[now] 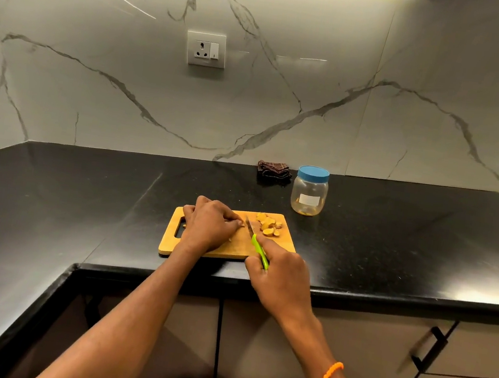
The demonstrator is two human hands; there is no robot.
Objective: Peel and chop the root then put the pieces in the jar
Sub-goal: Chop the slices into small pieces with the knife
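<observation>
A wooden cutting board [234, 248] lies on the black counter. My left hand [209, 225] rests curled on the board and pinches a small bit of root [241, 224] at its fingertips; most of the root is hidden under the fingers. My right hand [278, 276] grips a knife with a green handle [259, 251], its blade set down just right of the left fingertips. Yellow chopped pieces [269, 224] lie in a small heap at the board's far right corner. A clear plastic jar [309, 191] with a blue lid on stands behind the board to the right.
A folded dark checked cloth [273, 170] lies by the wall, left of the jar. A wall socket [206, 49] sits on the marble backsplash. The counter's front edge [386, 297] runs just behind my right wrist, with drawers below.
</observation>
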